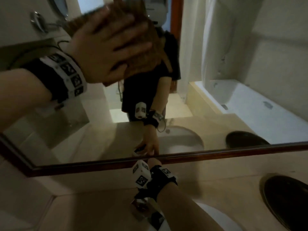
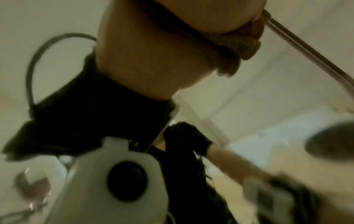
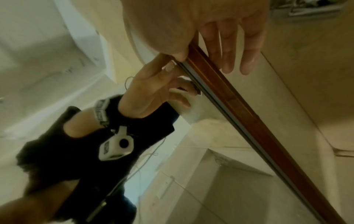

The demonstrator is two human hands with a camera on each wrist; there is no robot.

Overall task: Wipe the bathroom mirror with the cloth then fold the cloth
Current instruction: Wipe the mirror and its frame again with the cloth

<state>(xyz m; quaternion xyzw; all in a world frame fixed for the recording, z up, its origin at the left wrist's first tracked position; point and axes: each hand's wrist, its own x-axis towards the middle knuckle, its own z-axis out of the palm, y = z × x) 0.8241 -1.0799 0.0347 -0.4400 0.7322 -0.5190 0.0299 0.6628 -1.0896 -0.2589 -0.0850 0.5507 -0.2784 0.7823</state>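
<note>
The fingers (image 1: 126, 29) of the left hand (image 1: 108, 50) lie spread and straight, pressing the brown cloth (image 1: 150, 52) flat against the glass of the bathroom mirror (image 1: 216, 72), up at its far left. The right hand (image 1: 155, 162) rests low, its fingers (image 3: 229, 50) loose and straight over the wooden frame (image 1: 216, 156), holding nothing. Wiping looks mid-course, and how much glass is done I cannot tell. Folding is not yet begun; the table (image 1: 225, 172) lies below

Beige counter (image 1: 216, 172); dim light (bathtub (image 1: 250, 104), apparently, reflected).
</note>
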